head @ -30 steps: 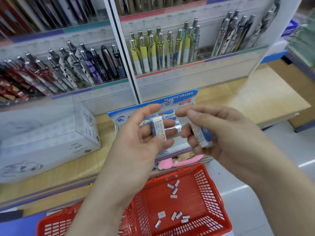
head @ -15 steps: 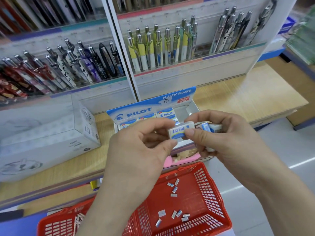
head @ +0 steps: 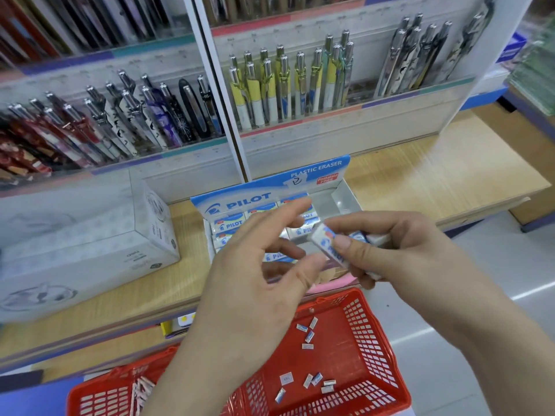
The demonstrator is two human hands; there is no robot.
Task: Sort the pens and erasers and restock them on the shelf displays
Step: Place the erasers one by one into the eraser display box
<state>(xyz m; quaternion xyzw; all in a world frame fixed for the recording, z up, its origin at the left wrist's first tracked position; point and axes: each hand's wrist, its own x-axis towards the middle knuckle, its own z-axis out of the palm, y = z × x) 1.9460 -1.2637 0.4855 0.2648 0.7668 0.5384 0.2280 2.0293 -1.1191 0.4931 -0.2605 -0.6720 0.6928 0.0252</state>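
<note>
At far left, pens (head: 120,124) are stood in tiered racks, clips outward, presumably so that the designs can be read at a glance. The left hand (head: 255,280) is held over the near shelf edge with fingers loosely spread and nothing gripped. Its thumb lies just beside the eraser (head: 329,246), and contact cannot be judged. Beyond it the Pilot box (head: 270,196) is seen, its left rows filled and its right compartment bare, which is likely where the eraser is meant to go. The eraser is pinched, tilted, between thumb and forefinger of the right hand (head: 405,253), above the box. Spares (head: 372,238) are tucked under the curled remaining fingers, probably to save reaching. Nearer, more erasers (head: 309,334) lie loose in the red basket (head: 369,325).
</note>
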